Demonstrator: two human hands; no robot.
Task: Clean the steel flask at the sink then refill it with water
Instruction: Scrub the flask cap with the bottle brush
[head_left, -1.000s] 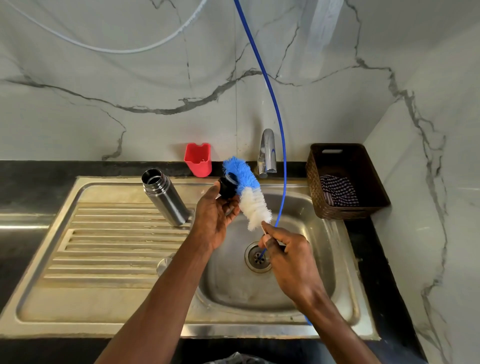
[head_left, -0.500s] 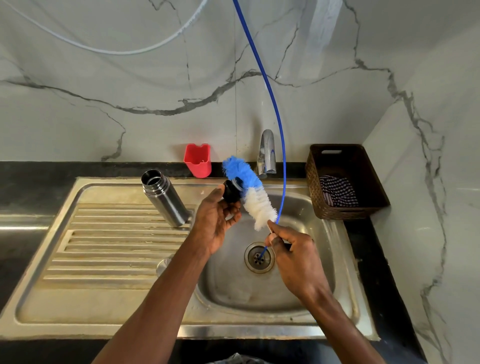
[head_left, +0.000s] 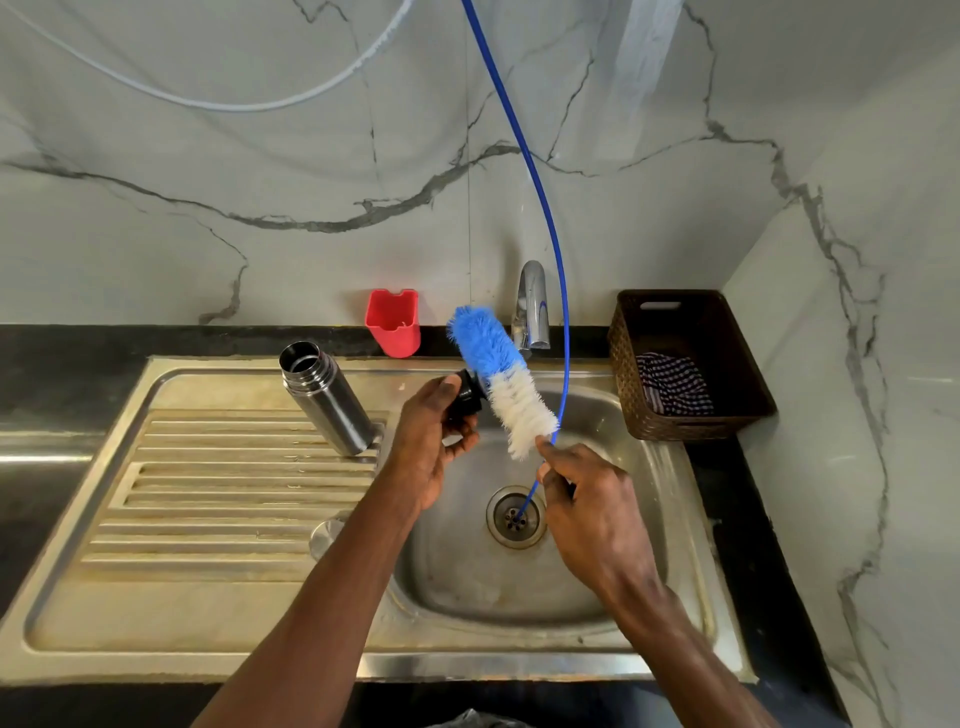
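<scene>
The steel flask (head_left: 327, 400) stands uncapped on the draining board, at the edge of the basin. My left hand (head_left: 434, 447) grips its black cap (head_left: 467, 397) over the basin. My right hand (head_left: 587, 504) holds the handle of a bottle brush (head_left: 501, 376) with blue and white bristles. The bristles press against the cap. The brush handle is hidden inside my fist. The tap (head_left: 532, 306) stands behind the brush; I see no water running from it.
The steel sink (head_left: 218, 597) has a basin with a drain (head_left: 516, 517). A thin blue hose (head_left: 550, 223) hangs from above into the drain. A red holder (head_left: 393, 322) sits by the wall. A brown basket (head_left: 737, 364) with a checked cloth stands at the right.
The brush has slid up and to the right across the cap, with my right hand following. My left hand has turned the cap slightly. The flask has not moved.
</scene>
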